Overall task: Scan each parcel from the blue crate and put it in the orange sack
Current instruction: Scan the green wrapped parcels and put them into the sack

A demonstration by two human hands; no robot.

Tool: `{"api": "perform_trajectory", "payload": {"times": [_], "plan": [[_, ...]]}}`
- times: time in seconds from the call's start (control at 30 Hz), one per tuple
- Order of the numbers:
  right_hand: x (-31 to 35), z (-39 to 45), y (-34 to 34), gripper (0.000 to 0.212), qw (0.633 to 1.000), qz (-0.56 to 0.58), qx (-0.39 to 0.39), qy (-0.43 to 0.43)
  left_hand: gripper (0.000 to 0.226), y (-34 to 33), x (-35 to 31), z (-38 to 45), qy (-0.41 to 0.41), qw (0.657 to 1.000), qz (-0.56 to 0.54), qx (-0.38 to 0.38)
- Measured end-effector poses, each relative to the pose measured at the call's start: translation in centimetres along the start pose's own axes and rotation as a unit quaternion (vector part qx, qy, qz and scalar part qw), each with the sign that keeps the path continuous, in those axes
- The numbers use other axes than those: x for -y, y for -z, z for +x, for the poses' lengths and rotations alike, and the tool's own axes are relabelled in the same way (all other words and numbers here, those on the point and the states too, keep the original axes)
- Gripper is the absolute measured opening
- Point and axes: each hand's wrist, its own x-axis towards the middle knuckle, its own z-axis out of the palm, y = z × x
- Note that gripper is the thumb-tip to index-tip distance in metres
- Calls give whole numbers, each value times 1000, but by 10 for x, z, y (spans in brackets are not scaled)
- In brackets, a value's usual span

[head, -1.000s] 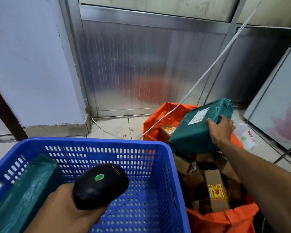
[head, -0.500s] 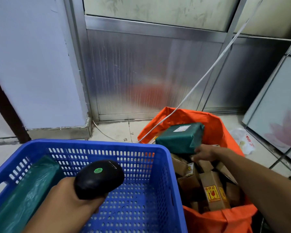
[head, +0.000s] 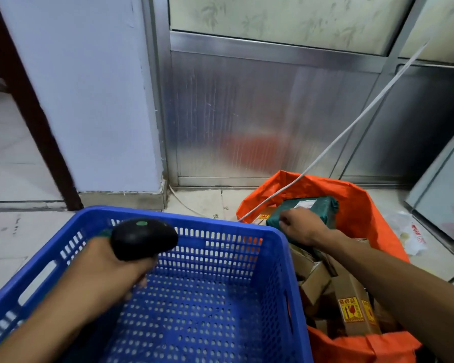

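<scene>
The blue crate fills the lower left. Over it, my left hand grips a black scanner with a green dot on top. A sliver of a green parcel shows in the crate behind that hand; my left arm hides the rest. To the right stands the orange sack, holding several cardboard boxes. Another green parcel with a white label lies on top of them at the far side. My right hand lies over its near left corner, fingers curled; any grip is hidden.
A white cable runs from the sack's far rim up to the top right. A metal wall panel and a white pillar stand behind. A crumpled white plastic bag lies on the floor right of the sack.
The green parcel went from held above the sack down onto the boxes. My right hand moved left across it toward the crate. The scanner hand shifted forward and right.
</scene>
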Motion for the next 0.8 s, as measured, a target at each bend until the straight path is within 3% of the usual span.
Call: {"api": "perform_trajectory", "payload": {"times": [0.07,0.13,0.37,0.47,0.57,0.7,0.8], "plan": [[19,-1,1,20,998,1,-43,40,22,10,2,5,1,1000,-8,-13],[44,-5,1,21,996,10,-32,84,22,15,5,8,6,1000,-8,-10],[140,-38,-17,20,957,-30,109,269,18,17,13,13,16,1000,-17,-12],[181,-50,-30,20,937,-39,134,321,13,19,14,15,17,1000,-25,-7],[223,-55,-51,21,944,-5,158,291,12,21,13,14,15,999,-33,-12],[276,-60,-95,23,952,149,207,172,15,21,8,7,7,999,-42,-18],[322,-61,-139,37,949,161,227,149,17,21,8,5,9,999,-34,-11]]}}
